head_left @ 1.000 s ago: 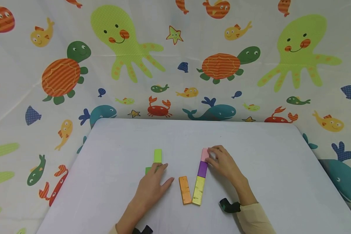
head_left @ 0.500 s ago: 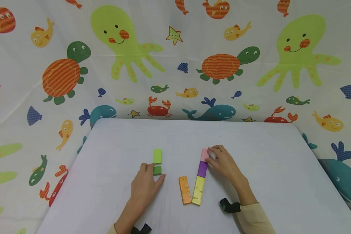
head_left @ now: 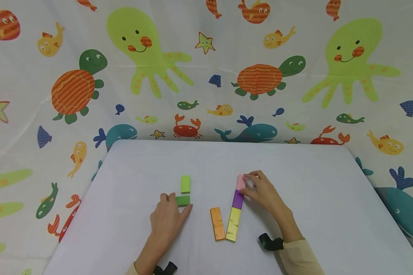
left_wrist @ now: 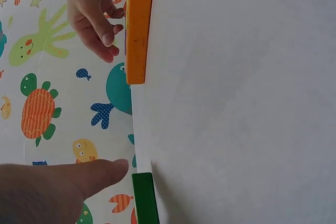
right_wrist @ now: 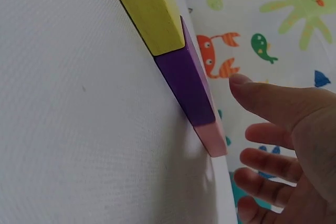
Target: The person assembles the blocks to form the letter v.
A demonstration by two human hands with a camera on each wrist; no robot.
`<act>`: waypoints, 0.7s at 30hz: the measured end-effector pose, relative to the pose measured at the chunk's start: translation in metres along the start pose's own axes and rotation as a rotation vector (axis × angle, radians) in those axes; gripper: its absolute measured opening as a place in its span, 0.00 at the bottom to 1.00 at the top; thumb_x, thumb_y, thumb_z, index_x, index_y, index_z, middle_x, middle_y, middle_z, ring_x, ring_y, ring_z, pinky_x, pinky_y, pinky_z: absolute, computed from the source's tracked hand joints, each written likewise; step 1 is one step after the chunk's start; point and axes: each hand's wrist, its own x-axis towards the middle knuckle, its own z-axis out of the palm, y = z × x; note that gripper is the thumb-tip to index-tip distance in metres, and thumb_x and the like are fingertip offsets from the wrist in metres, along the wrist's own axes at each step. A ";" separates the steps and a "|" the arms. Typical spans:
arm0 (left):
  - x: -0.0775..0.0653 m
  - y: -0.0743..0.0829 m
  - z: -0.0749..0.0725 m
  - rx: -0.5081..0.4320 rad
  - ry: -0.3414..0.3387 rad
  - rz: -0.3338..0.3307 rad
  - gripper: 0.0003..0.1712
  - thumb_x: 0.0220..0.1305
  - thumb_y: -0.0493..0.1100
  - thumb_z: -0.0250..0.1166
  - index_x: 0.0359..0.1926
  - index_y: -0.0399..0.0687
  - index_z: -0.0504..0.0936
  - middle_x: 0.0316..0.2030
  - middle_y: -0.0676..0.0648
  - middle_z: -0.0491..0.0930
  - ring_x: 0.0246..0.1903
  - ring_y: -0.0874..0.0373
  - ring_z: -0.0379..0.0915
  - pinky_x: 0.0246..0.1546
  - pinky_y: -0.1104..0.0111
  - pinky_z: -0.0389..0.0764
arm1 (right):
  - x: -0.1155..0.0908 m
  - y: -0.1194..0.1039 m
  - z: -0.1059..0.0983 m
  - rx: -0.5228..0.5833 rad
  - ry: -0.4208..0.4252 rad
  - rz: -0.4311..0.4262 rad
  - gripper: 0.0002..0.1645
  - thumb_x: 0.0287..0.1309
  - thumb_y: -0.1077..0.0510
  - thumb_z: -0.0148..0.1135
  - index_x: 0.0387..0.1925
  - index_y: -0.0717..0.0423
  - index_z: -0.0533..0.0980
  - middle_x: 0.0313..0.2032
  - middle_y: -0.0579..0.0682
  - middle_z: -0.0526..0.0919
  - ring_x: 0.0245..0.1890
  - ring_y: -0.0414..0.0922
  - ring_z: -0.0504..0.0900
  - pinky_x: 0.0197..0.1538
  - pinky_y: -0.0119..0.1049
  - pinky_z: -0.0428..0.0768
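Observation:
In the head view my left hand [head_left: 166, 217] lies around the left part of a dark green block [head_left: 183, 201], covering that end. Its thumb is by the block's lower right corner; the left wrist view shows the thumb just above the end of the green block [left_wrist: 145, 198]. A light green block [head_left: 185, 184] stands upright in line just beyond. My right hand [head_left: 263, 193] has its fingertips at the pink block [head_left: 240, 181] and its thumb near the purple block [head_left: 238, 199]. In the right wrist view its fingers are spread and gently bent beside the pink block [right_wrist: 211, 139].
A yellow block [head_left: 233, 224] continues the slanted row below the purple one. Its lower end meets an orange block [head_left: 217, 223], forming a V. All lie on a white table [head_left: 141, 164] before a sea-animal-print cloth [head_left: 179, 57].
My left hand has drawn left and slightly toward me, uncovering the right part of the dark green block. The right thumb has shifted slightly down toward the purple block; other blocks stay put.

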 end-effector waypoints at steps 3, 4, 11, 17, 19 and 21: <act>0.000 -0.001 0.000 0.032 0.013 -0.009 0.38 0.57 0.61 0.72 0.48 0.27 0.79 0.35 0.37 0.74 0.21 0.52 0.70 0.13 0.62 0.72 | -0.001 -0.001 -0.001 -0.007 -0.019 0.006 0.41 0.54 0.41 0.74 0.65 0.55 0.74 0.63 0.56 0.72 0.57 0.54 0.77 0.60 0.53 0.80; 0.000 -0.001 0.000 0.040 0.016 -0.012 0.38 0.57 0.61 0.72 0.47 0.27 0.79 0.33 0.38 0.74 0.20 0.52 0.70 0.13 0.61 0.71 | -0.001 -0.001 -0.001 -0.010 -0.025 0.011 0.43 0.52 0.40 0.74 0.66 0.55 0.74 0.63 0.57 0.72 0.60 0.55 0.76 0.62 0.54 0.79; 0.000 -0.004 0.001 0.072 0.033 -0.030 0.37 0.55 0.63 0.72 0.38 0.28 0.80 0.27 0.41 0.72 0.17 0.51 0.69 0.12 0.62 0.68 | -0.005 -0.007 -0.004 -0.061 -0.098 0.034 0.53 0.42 0.35 0.78 0.68 0.51 0.71 0.67 0.57 0.68 0.67 0.59 0.69 0.60 0.60 0.78; 0.002 -0.006 0.001 0.077 -0.002 -0.062 0.43 0.55 0.69 0.69 0.38 0.26 0.79 0.25 0.42 0.70 0.15 0.54 0.65 0.12 0.65 0.64 | -0.009 -0.011 -0.006 -0.094 -0.154 0.026 0.61 0.35 0.32 0.81 0.71 0.49 0.68 0.70 0.55 0.65 0.68 0.57 0.67 0.59 0.61 0.79; 0.003 -0.006 0.000 0.072 -0.005 -0.069 0.44 0.55 0.71 0.68 0.37 0.27 0.79 0.25 0.42 0.69 0.15 0.54 0.64 0.12 0.65 0.63 | -0.011 -0.013 -0.007 -0.111 -0.167 0.012 0.62 0.34 0.32 0.81 0.71 0.49 0.67 0.70 0.55 0.65 0.68 0.57 0.66 0.58 0.61 0.79; 0.003 -0.007 0.000 0.071 -0.001 -0.073 0.44 0.55 0.72 0.68 0.36 0.29 0.78 0.25 0.42 0.69 0.15 0.54 0.64 0.12 0.66 0.62 | -0.012 -0.015 -0.007 -0.122 -0.179 0.004 0.63 0.33 0.32 0.82 0.71 0.49 0.67 0.70 0.55 0.64 0.67 0.57 0.66 0.58 0.61 0.79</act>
